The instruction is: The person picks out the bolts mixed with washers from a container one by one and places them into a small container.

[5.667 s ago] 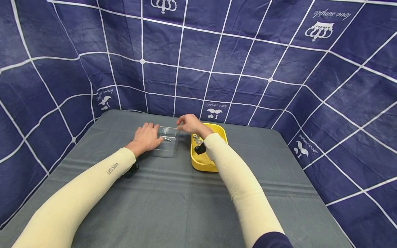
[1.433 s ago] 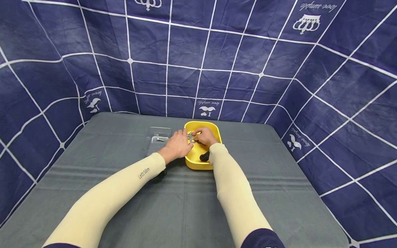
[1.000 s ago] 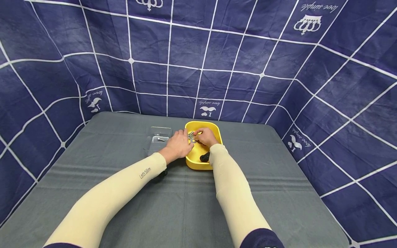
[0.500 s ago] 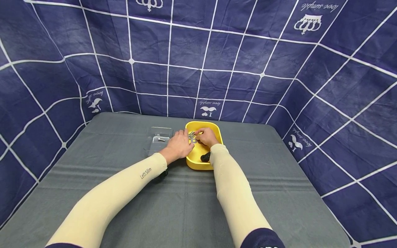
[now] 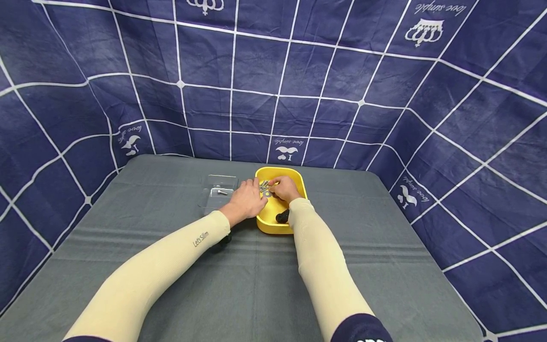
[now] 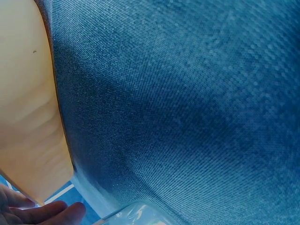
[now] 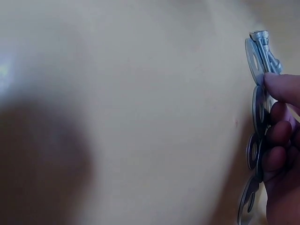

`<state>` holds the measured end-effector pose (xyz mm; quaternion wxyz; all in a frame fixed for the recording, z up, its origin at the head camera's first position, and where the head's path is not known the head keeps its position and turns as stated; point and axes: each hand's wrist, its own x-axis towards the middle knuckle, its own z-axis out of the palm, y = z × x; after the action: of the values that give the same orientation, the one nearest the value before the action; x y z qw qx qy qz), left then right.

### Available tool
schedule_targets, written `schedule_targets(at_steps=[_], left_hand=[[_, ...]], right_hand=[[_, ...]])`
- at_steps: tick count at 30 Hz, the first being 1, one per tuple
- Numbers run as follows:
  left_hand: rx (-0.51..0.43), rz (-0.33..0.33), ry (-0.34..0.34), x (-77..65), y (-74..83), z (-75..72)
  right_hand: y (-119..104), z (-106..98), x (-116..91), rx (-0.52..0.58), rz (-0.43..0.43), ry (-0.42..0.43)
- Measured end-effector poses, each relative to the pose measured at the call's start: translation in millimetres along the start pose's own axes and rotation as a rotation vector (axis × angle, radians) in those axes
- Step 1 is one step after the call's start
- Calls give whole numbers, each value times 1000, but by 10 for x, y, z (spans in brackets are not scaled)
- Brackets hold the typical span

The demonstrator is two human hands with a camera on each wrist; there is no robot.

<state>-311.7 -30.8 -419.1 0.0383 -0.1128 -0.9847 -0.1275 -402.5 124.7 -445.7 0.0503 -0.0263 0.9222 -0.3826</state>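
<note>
My left hand (image 5: 245, 200) holds the left rim of a yellow bin (image 5: 278, 229), its thumb toward the inside. In the left wrist view, the fingers (image 6: 70, 213) show by the bin's rim, with the outer wall (image 6: 28, 103) above them. My right hand (image 5: 285, 188) is down in the bin among metal bolts (image 5: 263, 185) and flat washers. Up close, its curled fingers and thumb pinch at a bolt (image 7: 263, 47) beside a row of washers (image 7: 258, 110); part of the bolt hides behind the fingertips.
A clear plastic box (image 5: 213, 205) stands left of the bin, partly behind my left hand, with a single bolt (image 5: 222, 193) in it. Grey cloth (image 5: 205, 294) covers the table. A blue curtain with white lines (image 5: 273, 71) closes off the back and sides.
Earlier, my left hand was on the clear box and my right hand near its right edge; both have since moved right to the bin. Over the last second they barely move.
</note>
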Motion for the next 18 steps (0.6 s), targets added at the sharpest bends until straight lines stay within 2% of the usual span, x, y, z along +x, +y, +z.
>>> schedule_targets(at_steps=[10,18], left_hand=[[9,4,-3,26,2,-8],[15,11,-15,6,12,-8]], right_hand=[[-31,-25,-8,-5,-10,-9],[-30,-43,-49,-25,-55,-28]])
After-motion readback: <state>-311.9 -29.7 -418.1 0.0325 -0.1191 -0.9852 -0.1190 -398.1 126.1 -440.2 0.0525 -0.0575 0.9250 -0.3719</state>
